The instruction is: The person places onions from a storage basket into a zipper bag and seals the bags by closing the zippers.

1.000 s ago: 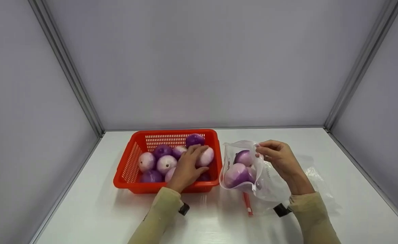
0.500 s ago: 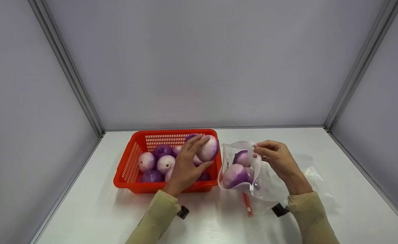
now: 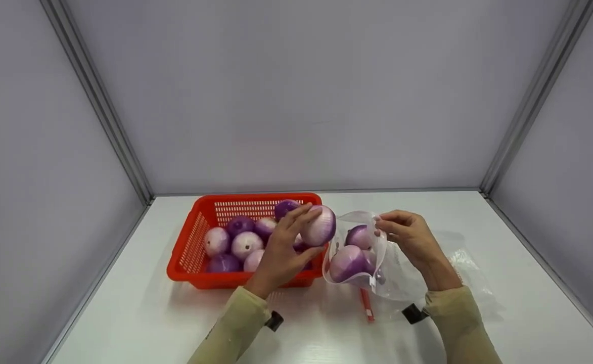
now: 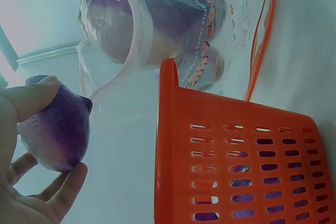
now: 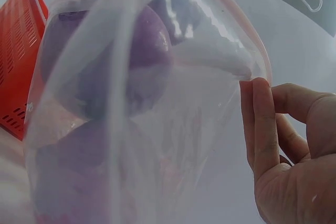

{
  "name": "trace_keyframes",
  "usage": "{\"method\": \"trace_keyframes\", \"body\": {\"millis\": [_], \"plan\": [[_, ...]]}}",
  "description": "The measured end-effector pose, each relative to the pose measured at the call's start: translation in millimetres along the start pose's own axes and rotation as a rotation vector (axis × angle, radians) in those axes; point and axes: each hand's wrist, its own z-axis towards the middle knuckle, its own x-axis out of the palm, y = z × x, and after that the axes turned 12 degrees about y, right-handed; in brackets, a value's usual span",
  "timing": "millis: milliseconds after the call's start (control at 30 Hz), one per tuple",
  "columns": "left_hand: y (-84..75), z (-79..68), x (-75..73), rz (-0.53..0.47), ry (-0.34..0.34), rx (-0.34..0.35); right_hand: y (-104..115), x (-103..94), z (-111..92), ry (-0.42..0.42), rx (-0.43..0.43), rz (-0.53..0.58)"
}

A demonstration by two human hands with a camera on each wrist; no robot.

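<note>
Nearest, 2 sleeves [image 3: 235, 323] reach in past 1 red strip [image 3: 367, 306] on the table [image 3: 306, 349]. The left hand [image 3: 281, 255] grips 1 onion [image 3: 320, 226] near the basket's right rim; the right hand [image 3: 411, 237] pinches the edge of 1 clear bag [image 3: 400, 285] containing at least 3 bagged onions [image 3: 347, 263]. 1 red basket [image 3: 200, 277] holds at least 8.

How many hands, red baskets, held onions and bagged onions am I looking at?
Left hand and right hand: 2
Red basket: 1
Held onion: 1
Bagged onions: at least 3, since some may be hidden
Total: at least 7
</note>
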Motion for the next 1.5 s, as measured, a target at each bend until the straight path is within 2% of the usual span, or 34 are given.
{"method": "trace_keyframes", "body": {"millis": [400, 800, 1233, 1500], "plan": [[-4.8, 0.8, 10.0, -0.015, 0.025, 0.088, 0.6, -0.5, 1.6, 0.005, 0.006, -0.014], [-12.9, 1.3, 19.8, 0.007, 0.118, 0.032, 0.0, -2.0, 2.1, 0.029, -0.005, -0.010], [-16.2, 5.6, 27.2, 0.012, 0.116, 0.047, 1.0, 0.2, 2.6, 0.000, 0.005, 0.010], [-17.1, 8.8, 30.2, 0.024, 0.094, 0.083, 1.0, -0.6, 2.2, -0.008, 0.011, -0.009]]}}
